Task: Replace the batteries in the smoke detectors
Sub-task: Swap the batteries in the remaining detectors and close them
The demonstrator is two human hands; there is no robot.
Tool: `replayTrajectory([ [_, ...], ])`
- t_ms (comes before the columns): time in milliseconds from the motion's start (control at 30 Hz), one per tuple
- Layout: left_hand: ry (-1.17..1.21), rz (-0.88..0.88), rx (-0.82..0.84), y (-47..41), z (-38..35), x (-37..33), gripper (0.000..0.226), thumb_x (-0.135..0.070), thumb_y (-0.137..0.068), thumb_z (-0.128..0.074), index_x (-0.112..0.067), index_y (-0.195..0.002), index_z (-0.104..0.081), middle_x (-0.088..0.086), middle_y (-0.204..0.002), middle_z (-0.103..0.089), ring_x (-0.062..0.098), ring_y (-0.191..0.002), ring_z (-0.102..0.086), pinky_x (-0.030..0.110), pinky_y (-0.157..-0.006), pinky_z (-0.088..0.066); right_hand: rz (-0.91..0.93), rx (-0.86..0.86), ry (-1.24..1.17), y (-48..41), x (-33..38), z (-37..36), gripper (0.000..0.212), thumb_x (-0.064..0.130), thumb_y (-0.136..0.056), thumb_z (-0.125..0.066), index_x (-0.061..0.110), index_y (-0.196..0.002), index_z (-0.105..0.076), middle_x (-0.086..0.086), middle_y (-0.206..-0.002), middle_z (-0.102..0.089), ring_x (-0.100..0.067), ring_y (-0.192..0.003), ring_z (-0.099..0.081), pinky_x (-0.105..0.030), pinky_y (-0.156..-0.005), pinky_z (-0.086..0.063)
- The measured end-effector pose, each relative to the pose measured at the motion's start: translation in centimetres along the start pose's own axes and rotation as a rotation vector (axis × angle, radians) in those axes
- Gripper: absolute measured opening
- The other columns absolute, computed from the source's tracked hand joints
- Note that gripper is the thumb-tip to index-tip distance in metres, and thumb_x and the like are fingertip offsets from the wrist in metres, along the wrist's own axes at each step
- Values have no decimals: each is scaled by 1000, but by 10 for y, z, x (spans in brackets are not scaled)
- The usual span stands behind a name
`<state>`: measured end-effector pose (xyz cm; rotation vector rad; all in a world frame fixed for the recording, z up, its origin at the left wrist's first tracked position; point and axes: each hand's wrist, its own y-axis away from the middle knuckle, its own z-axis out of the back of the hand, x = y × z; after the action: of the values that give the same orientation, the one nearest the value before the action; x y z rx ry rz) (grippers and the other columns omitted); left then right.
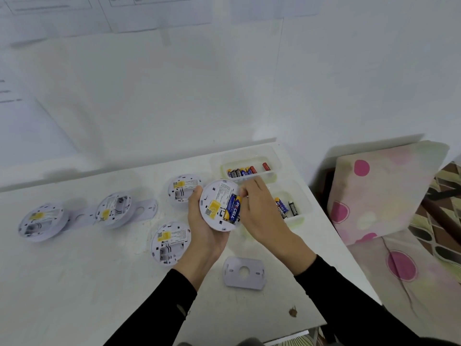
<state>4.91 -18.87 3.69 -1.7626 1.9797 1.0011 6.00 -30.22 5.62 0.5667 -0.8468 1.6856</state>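
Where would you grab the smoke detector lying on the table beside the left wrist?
Likely by its round rim, from above, the grip spanning the smoke detector front to back. It lies flat, back side up, on the table, and the left hand crowds its right edge.

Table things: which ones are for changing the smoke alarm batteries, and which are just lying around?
For the job: held smoke detector, left hand gripping it, right hand pinching its blue battery, four open detectors, far battery tray, near battery tray, mounting plate.
Just lying about: spotted cushion, papers on the wall.
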Motion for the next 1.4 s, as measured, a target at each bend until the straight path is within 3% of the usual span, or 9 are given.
replayTrajectory([
  [167, 56, 37, 14, -9, -4, 0, 55, -56, -86, -45, -12, -102, -76, 16, -105, -72, 32, -104, -63, 47, -100, -43, 13, 77, -234, 2, -1, 21, 11, 9, -88, -57, 10, -85, -47, 3, -88, -48, 1, -75, -45, -10, -68, -39],
  [267, 65, 38, -11, -15, -7, 3, 57, -56, -95, -37, -12, -111, -70, 15, -106, -73, 30, -99, -67, 47, -96, -46, 4, 97, -390, -6, -7, 29, 12, 11, -89, -62, 13, -94, -51, 0, -86, -62, -10, -75, -58, -22, -68, -49],
  [400, 149, 48, -58, -19, -4, 1, 54, -56, -94, -42, -13, -116, -67, 17, -113, -71, 37, -112, -62, 50, -87, -55, -173, -217, -588, -22, -31, 39, 10, 9, -90, -62, 13, -96, -56, -6, -89, -65, -17, -76, -65, -21, -65, -51],
  [633, 198, 55, -43, -25, 6, -6, 68, -57, -85, -50, -12, -135, -56, 22, -136, -58, 45, -130, -49, 48, -78, -58, -360, 153, -4, -21, -79, 30, 11, 7, -80, -66, 11, -90, -67, 2, -82, -64, -12, -72, -59, -19, -65, -49],
  [867, 193, 75, -36, -23, 1, -5, 72, -57, -78, -53, -11, -133, -58, 22, -131, -62, 44, -124, -54, 49, -77, -59, -289, 229, 265, -21, -82, 22, 12, 12, -84, -61, 13, -95, -66, -2, -96, -62, -19, -89, -60, -28, -76, -48],
  [1000, 154, 48, -62, -24, -1, -5, 58, -57, -91, -43, -12, -122, -64, 18, -114, -70, 36, -103, -65, 47, -76, -59, 33, 14, -82, -11, -42, 20, 25, 11, -88, -59, 17, -112, -62, 2, -117, -59, -8, -102, -58, -20, -87, -48],
  [1133, 80, 48, -46, -23, -6, -4, 55, -55, -96, -37, -12, -110, -68, 12, -99, -74, 24, -84, -72, 37, -73, -58, 194, 212, -125, -3, -17, 15, 50, 16, -86, -60, 28, -132, -43, 21, -142, -38, 2, -138, -28, -10, -106, -28],
  [1267, 15, 27, -31, -20, -7, 0, 54, -53, -97, -37, -11, -110, -68, 9, -95, -74, 21, -84, -71, 33, -71, -59, 224, 237, -40, -8, -11, 17, 56, 13, -81, -65, 17, -131, -41, 8, -137, -40, -8, -127, -33, -4, -96, -23],
  [1400, -34, 3, 2, -19, -8, 3, 51, -49, -97, -36, -12, -100, -71, 8, -91, -74, 18, -82, -71, 29, -67, -58, 313, 146, 125, -14, -11, 12, 59, 13, -66, -68, 16, -117, -40, -4, -121, -42, -20, -105, -39, -24, -84, -36],
])
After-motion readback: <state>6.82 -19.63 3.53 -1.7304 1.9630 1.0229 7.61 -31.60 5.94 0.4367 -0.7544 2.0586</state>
